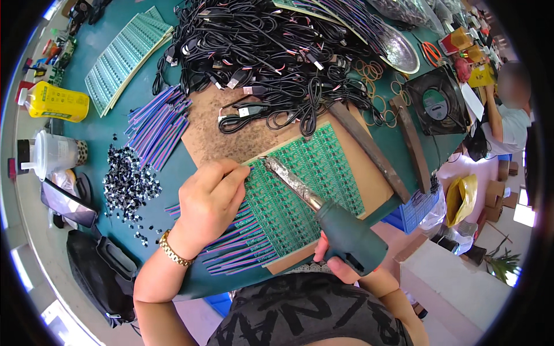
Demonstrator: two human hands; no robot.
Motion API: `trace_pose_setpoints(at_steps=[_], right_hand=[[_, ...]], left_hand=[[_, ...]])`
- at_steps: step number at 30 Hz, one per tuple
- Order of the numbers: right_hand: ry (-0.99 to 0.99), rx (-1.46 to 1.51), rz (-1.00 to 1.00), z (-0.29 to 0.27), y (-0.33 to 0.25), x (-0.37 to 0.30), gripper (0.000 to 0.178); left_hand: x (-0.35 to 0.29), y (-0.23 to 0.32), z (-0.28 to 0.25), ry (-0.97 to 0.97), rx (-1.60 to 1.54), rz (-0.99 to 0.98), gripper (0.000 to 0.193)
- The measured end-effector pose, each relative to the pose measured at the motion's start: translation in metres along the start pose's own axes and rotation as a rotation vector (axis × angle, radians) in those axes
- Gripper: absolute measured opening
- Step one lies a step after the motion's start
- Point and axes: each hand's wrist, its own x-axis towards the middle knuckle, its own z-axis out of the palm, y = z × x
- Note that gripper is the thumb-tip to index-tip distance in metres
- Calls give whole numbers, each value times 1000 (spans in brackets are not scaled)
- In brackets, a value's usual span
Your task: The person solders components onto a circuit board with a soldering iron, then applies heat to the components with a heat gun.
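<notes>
Soldering iron (pixel 294 185) is being gripped by its dark green handle in the right hand (pixel 336 260), the fingers partly hidden behind it. The metal tip is being held at the upper left corner of the green circuit panel (pixel 326 167). Left hand (pixel 212 193) is being kept pinched at that corner, apparently on a wire end; the piece is mostly being hidden by the fingers. Panel is being supported on a cardboard sheet (pixel 372 181), near the front of the surface (pixel 202 282).

Progress, as judged: the left edge is seeming nearly filled, attached wires (pixel 242 249) being fanned out leftward along it. Whether each joint is sound cannot be told. Columns further right are showing no wires, so much is apparently being left.

Count: one iron, one panel being worked, two dark bars (pixel 369 147), one fan (pixel 437 102), one yellow bottle (pixel 63 102). Attached wires are overlapping: well over a dozen, no exact figure. Loose wires (pixel 158 127), black cables (pixel 248 43) and small connectors (pixel 128 179) are lying heaped, too many to be counted. Stacked spare panels (pixel 130 57) are likewise being left uncounted.
</notes>
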Motion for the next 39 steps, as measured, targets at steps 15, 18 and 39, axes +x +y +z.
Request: trace_pose_setpoints(at_steps=[15,18,39], right_hand=[[-22,-435,65,8,-12,4,17],[-31,-459,119,8,-16,1,11],[-197,-309,110,-10,-16,4,23]], left_hand=[[-4,-3,2,24,-10,-12,23],[-2,-4,3,23,-21,-6,23],[-2,-4,2,5,-24,-14,21]])
